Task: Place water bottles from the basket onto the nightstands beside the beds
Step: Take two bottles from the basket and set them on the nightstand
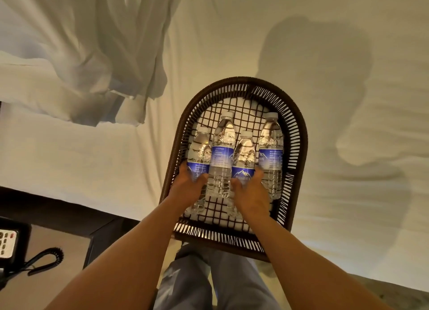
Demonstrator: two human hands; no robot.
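Observation:
A dark woven basket (299,133) lies on the white bed, its near end hanging over the bed's edge. Several clear water bottles with blue labels lie side by side in it, caps pointing away from me. My left hand (189,185) wraps around the leftmost bottle (199,147) just below its label. My right hand (247,191) closes on the third bottle (243,154) at its label. Between my hands lies a free bottle (221,151), and another free bottle (271,151) rests at the right side of the basket.
A grey nightstand (58,244) stands at the lower left with a black telephone (9,242) and its coiled cord on it. A crumpled white duvet (88,54) lies on the bed at the upper left. My legs in jeans are below the basket.

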